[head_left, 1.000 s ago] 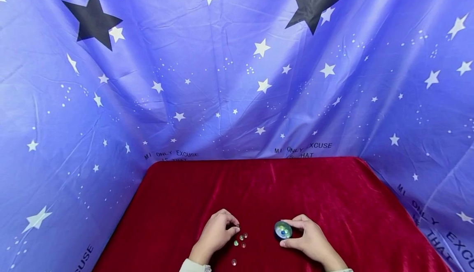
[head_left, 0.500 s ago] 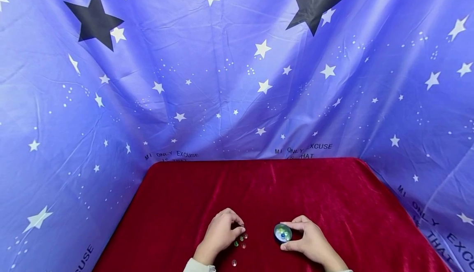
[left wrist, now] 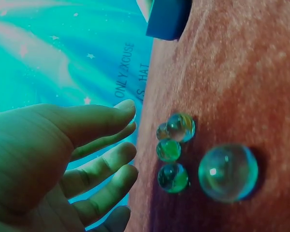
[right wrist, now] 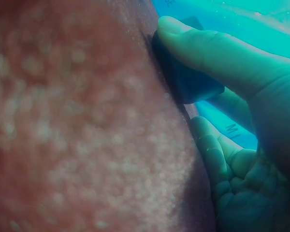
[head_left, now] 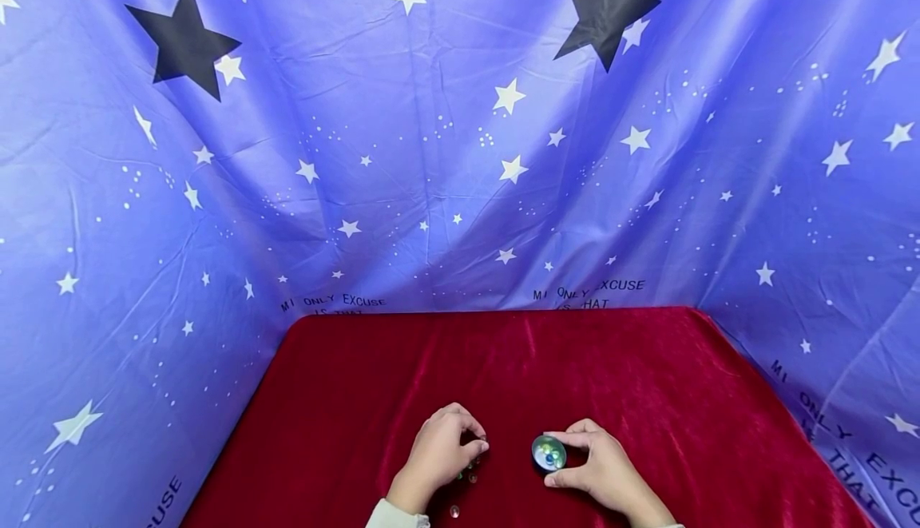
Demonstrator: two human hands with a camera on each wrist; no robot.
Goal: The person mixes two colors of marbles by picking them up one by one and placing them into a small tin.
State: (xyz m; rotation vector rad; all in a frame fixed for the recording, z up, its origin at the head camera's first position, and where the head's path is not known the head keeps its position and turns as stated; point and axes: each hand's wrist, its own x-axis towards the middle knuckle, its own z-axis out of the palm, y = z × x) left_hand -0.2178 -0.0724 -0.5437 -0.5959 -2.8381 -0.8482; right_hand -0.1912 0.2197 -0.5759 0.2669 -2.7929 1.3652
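Observation:
My left hand (head_left: 440, 450) is over the red cloth, thumb and forefinger close together. A small glass marble (head_left: 485, 438) shows at their tips in the head view, mostly hidden; the left wrist view hides it behind the thumb. Below that hand lie several clear glass marbles (left wrist: 228, 172), some with green or yellow swirls (left wrist: 169, 150). On the right, my right hand (head_left: 602, 466) grips a small dark blue cup (head_left: 536, 464) between thumb and fingers. Greenish and blue marbles (head_left: 550, 458) show inside the cup, which stands on the cloth, its mouth up.
Red velvet cloth (head_left: 402, 360) covers the table. A purple-blue curtain (head_left: 431, 152) with stars and lettering hangs behind and on both sides. One loose marble (head_left: 454, 511) lies nearer the front edge, apart from the others.
My left hand has moved right toward the cup, now covering some of the loose marbles in the head view. My right hand and the cup have stayed in place.

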